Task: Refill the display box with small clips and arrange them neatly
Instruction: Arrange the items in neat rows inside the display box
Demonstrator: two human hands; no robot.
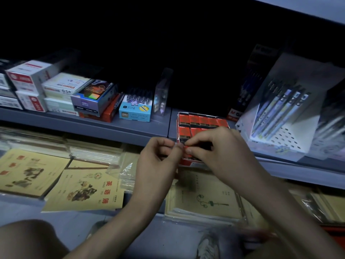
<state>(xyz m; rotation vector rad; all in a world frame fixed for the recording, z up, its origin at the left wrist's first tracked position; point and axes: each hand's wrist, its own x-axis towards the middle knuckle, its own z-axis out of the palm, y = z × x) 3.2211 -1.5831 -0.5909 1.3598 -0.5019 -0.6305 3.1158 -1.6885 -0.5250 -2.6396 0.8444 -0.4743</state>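
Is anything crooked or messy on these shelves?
Yes. The purple box on the upper shelf leans crookedly over an orange box, and the yellow notebook below lies slanted across its pile.

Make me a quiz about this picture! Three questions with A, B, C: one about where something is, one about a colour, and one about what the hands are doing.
1. The white pen rack stands on which side of the red display box?
A) left
B) right
C) underneath

2. What colour are the small packs in the box?
A) blue
B) green
C) red

3. What are the left hand and right hand doing?
A) lying flat on notebooks
B) pinching a small red item between them
C) holding a pen

Answers:
1 B, the rack sits on the grey shelf just right of the box.
2 C, their tops show red-orange.
3 B, both hands' fingertips meet on it in front of the box.
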